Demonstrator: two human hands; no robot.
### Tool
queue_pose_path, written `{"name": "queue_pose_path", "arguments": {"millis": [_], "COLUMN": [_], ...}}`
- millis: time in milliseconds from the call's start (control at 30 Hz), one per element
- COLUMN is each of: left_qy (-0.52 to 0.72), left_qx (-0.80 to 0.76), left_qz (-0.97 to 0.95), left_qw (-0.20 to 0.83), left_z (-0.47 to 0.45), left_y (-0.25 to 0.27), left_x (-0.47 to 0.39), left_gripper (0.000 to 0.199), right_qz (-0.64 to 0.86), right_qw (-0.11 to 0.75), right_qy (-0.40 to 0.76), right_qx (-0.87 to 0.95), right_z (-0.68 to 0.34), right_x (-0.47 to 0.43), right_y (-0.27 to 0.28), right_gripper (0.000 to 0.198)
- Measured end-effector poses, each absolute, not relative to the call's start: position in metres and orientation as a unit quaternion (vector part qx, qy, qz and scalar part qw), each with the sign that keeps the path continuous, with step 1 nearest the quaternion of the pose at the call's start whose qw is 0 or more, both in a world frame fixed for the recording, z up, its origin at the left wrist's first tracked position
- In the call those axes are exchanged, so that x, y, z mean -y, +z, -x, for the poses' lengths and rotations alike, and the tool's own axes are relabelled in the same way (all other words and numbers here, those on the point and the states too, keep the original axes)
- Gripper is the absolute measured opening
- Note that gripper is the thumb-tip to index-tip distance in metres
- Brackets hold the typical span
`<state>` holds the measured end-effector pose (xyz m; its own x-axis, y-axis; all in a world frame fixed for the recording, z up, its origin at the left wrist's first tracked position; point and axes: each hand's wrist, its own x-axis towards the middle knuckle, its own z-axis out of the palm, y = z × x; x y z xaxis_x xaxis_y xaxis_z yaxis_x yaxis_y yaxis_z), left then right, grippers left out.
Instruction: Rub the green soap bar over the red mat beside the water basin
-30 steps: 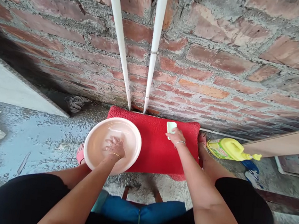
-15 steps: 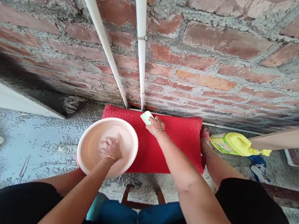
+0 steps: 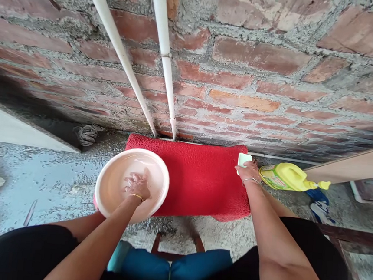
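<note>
A pinkish round basin (image 3: 100,180) of water stands on the left end of a folded red cloth (image 3: 199,180) with a towel-like texture. My left hand (image 3: 139,185), with a gold bangle at the wrist, reaches into the water, fingers spread and holding nothing. At the cloth's far right corner, my right hand (image 3: 251,170) grips a pale green rectangular block with rounded corners (image 3: 244,158). Its underside is hidden, so I cannot tell whether it has bristles. A silver bangle circles that wrist.
A yellow jug (image 3: 284,175) lies on its side just right of my right hand. White pipes (image 3: 169,75) run down the brick wall (image 3: 233,83) behind the cloth. A grey rag (image 3: 88,135) lies at the left, beside wet floor (image 3: 49,176). Blue fabric (image 3: 146,265) is between my legs.
My right hand has moved right with the pale green block, from the cloth's upper middle to its right corner. My left hand stays in the basin. The view has shifted slightly.
</note>
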<state>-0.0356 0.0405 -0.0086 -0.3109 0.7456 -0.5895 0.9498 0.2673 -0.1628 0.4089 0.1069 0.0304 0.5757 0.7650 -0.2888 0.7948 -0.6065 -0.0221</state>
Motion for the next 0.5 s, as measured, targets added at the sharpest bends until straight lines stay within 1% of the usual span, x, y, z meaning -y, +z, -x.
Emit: {"name": "queue_pose_path", "arguments": {"millis": [67, 167, 267, 367, 500], "left_qy": [-0.251, -0.247, -0.247, -0.246, -0.249], "left_qx": [-0.769, -0.766, -0.765, -0.763, -0.763], "left_qz": [-0.55, -0.551, -0.549, -0.55, -0.553], "left_qw": [0.209, 0.223, 0.23, 0.231, 0.224], "left_z": [0.036, 0.036, 0.035, 0.035, 0.036], "left_y": [-0.009, -0.006, -0.002, 0.0, -0.002], "left_x": [-0.041, -0.041, -0.042, -0.042, -0.041], "left_gripper": [0.128, 0.128, 0.128, 0.127, 0.125], "right_qz": [-0.879, -0.833, -0.771, -0.723, -0.682], "right_qw": [0.03, -0.002, 0.01, 0.031, 0.055], "right_qy": [-0.177, -0.239, -0.284, -0.302, -0.282], "right_qx": [-0.442, -0.5, -0.57, -0.62, -0.672], "right_z": [-0.379, -0.304, -0.223, -0.165, -0.154], "right_x": [-0.1, -0.094, -0.091, -0.092, -0.095], "right_y": [0.033, 0.033, 0.029, 0.024, 0.021], "right_gripper": [0.049, 0.047, 0.045, 0.044, 0.042]}}
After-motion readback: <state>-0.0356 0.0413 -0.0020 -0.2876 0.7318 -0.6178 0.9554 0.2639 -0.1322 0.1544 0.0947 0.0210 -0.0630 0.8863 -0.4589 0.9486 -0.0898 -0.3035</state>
